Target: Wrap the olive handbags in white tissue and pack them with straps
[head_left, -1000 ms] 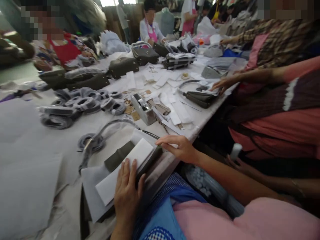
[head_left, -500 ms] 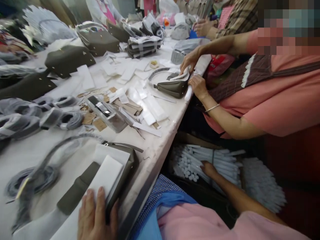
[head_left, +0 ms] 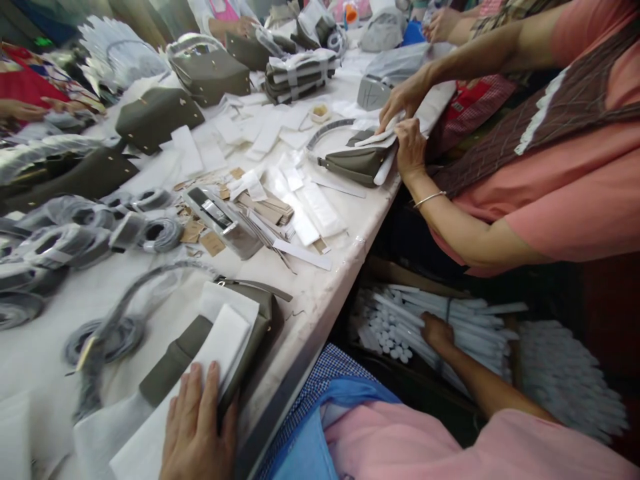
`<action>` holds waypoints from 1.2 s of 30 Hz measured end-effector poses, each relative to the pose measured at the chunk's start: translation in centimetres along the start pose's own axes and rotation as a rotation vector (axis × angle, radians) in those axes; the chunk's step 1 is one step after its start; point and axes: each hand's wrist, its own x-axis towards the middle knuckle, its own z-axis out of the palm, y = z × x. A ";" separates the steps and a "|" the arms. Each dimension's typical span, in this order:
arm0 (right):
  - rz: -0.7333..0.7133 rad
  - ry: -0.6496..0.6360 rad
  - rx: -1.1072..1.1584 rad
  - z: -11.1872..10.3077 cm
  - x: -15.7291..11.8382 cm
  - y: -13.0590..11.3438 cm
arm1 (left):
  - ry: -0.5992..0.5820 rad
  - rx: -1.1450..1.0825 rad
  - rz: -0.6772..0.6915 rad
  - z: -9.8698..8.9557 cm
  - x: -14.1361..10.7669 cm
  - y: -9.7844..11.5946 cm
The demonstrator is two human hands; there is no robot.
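My left hand (head_left: 197,420) lies with fingers stretched over a folded white padding sheet (head_left: 227,340) on an olive-green handbag (head_left: 257,320). The bag rests at the table's near edge, its strap (head_left: 127,293) wrapped in clear film and looped out to the left. A loose olive flap (head_left: 175,360) shows beside the padding. Below the table, on the right, my right hand (head_left: 437,331) has its fingers curled round a white rod (head_left: 400,310) that slants across a box of similar rods. My right fingertips are partly hidden.
A co-worker's hands (head_left: 407,127) work on another olive bag (head_left: 355,165) farther along the table. A tape dispenser (head_left: 225,220), paper strips and tags (head_left: 213,243) lie mid-table. Wrapped strap coils (head_left: 163,233) sit left; more bags (head_left: 160,117) stand behind. A second rod pile (head_left: 565,373) lies right of the box.
The view has shifted, so the table's things appear farther right. My right hand has closed round a rod, whose left end now sits raised. My left hand stays on the padding.
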 end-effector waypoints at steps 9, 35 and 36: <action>-0.718 0.288 0.343 -9.5 -3.1 -13.9 | -0.278 0.111 0.111 -3.0 1.3 -2.0; -1.634 0.046 0.580 -6.8 -18.3 -35.4 | -0.278 -0.062 0.077 -3.6 1.0 -2.7; -1.639 0.061 0.613 -6.9 -18.2 -35.2 | -0.202 -0.061 0.092 -2.9 0.6 -2.6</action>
